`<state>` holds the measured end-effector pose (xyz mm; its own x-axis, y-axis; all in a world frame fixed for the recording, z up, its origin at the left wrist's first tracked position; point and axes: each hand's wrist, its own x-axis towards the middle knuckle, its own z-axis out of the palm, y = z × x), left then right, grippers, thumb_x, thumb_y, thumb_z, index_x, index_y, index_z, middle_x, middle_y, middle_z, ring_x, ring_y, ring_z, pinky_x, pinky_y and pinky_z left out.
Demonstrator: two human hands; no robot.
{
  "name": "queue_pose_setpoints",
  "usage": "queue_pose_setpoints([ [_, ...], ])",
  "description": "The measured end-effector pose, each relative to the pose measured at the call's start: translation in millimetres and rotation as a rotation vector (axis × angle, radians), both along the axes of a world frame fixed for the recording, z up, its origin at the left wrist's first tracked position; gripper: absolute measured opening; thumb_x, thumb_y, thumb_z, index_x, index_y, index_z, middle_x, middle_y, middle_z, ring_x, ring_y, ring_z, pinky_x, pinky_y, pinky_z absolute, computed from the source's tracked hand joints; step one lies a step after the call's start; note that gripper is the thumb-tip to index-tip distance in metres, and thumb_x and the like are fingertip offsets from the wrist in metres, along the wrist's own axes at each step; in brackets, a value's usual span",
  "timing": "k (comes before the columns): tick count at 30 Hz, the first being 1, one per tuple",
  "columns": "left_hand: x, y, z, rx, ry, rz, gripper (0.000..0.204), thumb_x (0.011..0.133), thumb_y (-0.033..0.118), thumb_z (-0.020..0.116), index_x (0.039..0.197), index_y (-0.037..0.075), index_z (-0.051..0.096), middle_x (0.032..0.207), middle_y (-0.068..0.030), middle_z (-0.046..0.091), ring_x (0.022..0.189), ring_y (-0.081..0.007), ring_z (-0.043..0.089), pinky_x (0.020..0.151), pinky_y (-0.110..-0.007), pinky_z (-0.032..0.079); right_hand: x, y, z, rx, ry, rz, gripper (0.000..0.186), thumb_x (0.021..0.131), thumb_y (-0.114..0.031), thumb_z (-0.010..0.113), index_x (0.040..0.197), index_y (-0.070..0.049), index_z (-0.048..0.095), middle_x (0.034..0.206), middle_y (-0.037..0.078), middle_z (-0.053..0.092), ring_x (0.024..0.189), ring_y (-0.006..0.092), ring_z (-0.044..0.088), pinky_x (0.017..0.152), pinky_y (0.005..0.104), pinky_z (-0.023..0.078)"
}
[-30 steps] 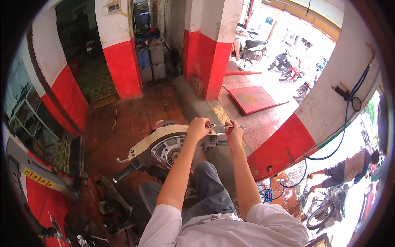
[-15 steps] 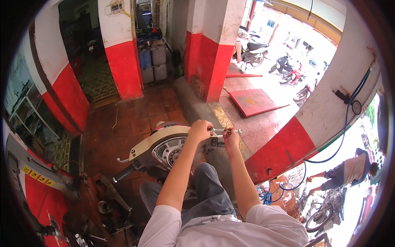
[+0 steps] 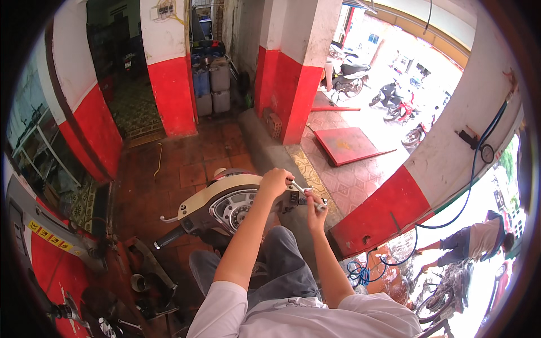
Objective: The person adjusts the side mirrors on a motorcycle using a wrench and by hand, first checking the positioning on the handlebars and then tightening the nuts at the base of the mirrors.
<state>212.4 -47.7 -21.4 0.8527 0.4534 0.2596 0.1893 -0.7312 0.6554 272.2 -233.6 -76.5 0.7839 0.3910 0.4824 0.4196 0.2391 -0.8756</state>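
A scooter's cream-and-dark handlebar cover (image 3: 194,205) with a round dial (image 3: 239,214) is in front of me. My left hand (image 3: 275,183) is closed at its right side on a silver wrench-like tool (image 3: 298,186), which angles down to the right. My right hand (image 3: 314,204) is closed on a silver metal tool beside the right grip and mirror-stem area; whether it is the same piece I cannot tell. My grey-trousered legs (image 3: 279,262) are under the handlebar.
Red-and-white pillars (image 3: 298,96) border a doorway with parked scooters (image 3: 349,76) and a red ramp (image 3: 346,143). A blue hose (image 3: 453,217) hangs on the right wall. A person (image 3: 473,236) bends over a motorbike at right. Metal parts (image 3: 146,281) lie lower left.
My right hand has moved down and slightly toward me, and the silver tool between my hands has tilted from nearly level to sloping down to the right. My left hand has shifted slightly.
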Motion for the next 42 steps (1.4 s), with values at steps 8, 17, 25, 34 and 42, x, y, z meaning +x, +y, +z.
queue_pose_setpoints([
  [8, 1, 1, 3, -0.007, -0.045, -0.007, 0.022, 0.081, 0.003, 0.065, 0.096, 0.011, 0.078, 0.096, -0.0141, 0.073, 0.091, -0.0329, 0.070, 0.081, -0.041, 0.055, 8, 19, 75, -0.333, -0.901, 0.460, 0.012, 0.086, -0.002, 0.066, 0.077, -0.001, 0.060, 0.085, 0.017, 0.066, 0.097, 0.0338, 0.064, 0.085, 0.0432, 0.051],
  [17, -102, 65, 7, 0.186, -0.443, 0.555, 0.011, 0.089, 0.010, 0.059, 0.094, 0.003, 0.067, 0.090, -0.0149, 0.070, 0.088, -0.0338, 0.068, 0.076, -0.044, 0.053, 11, 88, 110, -0.756, -0.670, 0.815, 0.042, 0.065, -0.031, 0.090, 0.066, -0.003, 0.059, 0.058, 0.008, 0.058, 0.053, 0.0210, 0.057, 0.052, 0.0359, 0.044],
  [25, -169, 69, 4, 0.021, -0.428, 0.811, 0.030, 0.097, 0.032, 0.057, 0.089, 0.004, 0.064, 0.075, -0.0151, 0.069, 0.074, -0.0360, 0.068, 0.068, -0.046, 0.052, 50, 192, 64, -0.746, 0.085, 0.547, 0.040, 0.090, -0.039, 0.072, 0.074, -0.005, 0.060, 0.060, -0.006, 0.046, 0.049, 0.0060, 0.042, 0.043, 0.0260, 0.030],
  [34, -164, 70, 5, -0.018, -0.445, 0.753, 0.033, 0.097, 0.033, 0.058, 0.085, 0.003, 0.063, 0.075, -0.0168, 0.068, 0.072, -0.0361, 0.067, 0.066, -0.045, 0.050, 134, 106, 5, 0.428, 1.285, 0.481, 0.040, 0.090, -0.025, 0.064, 0.061, -0.017, 0.036, 0.053, -0.005, 0.025, 0.045, 0.0091, 0.025, 0.044, 0.0266, 0.025],
  [42, -164, 77, -4, 0.012, -0.445, 0.735, 0.039, 0.099, 0.035, 0.055, 0.081, 0.002, 0.062, 0.067, -0.0140, 0.065, 0.062, -0.0291, 0.065, 0.060, -0.039, 0.048, -4, 48, 17, 0.452, 0.362, 0.099, 0.040, 0.089, -0.012, 0.059, 0.056, -0.011, 0.035, 0.054, -0.001, 0.035, 0.057, 0.0171, 0.041, 0.086, 0.0373, 0.048],
])
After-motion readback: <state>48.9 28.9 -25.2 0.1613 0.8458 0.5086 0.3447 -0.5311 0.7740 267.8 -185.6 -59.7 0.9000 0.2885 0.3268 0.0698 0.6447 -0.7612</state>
